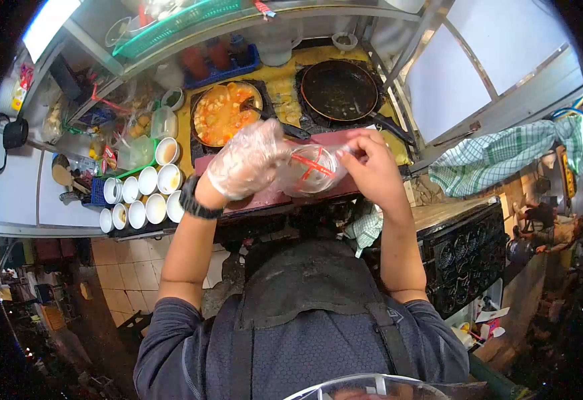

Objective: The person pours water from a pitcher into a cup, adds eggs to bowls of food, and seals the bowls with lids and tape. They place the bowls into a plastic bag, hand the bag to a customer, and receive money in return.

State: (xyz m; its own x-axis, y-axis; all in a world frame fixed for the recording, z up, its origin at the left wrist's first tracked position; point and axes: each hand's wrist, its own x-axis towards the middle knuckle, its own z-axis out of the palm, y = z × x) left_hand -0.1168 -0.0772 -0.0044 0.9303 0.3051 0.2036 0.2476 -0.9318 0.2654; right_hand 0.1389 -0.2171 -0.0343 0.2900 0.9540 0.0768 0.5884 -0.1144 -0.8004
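Observation:
A clear plastic bag point(315, 168) with red marks, something round and transparent inside it, is held between my hands above a dark red board point(258, 200). My left hand point(248, 160), in a clear plastic glove, has its fingers closed on the bag's left side. My bare right hand point(373, 167) pinches the bag's right edge. Just beyond my left hand, a pan of orange stew point(221, 113) holds a black ladle point(291, 130).
An empty dark pan point(338, 90) sits at the back right, its handle pointing toward me. White cups point(147, 181) stand in rows at the left. A checkered cloth point(498, 157) hangs at the right. Above is a shelf with a green basket point(171, 27).

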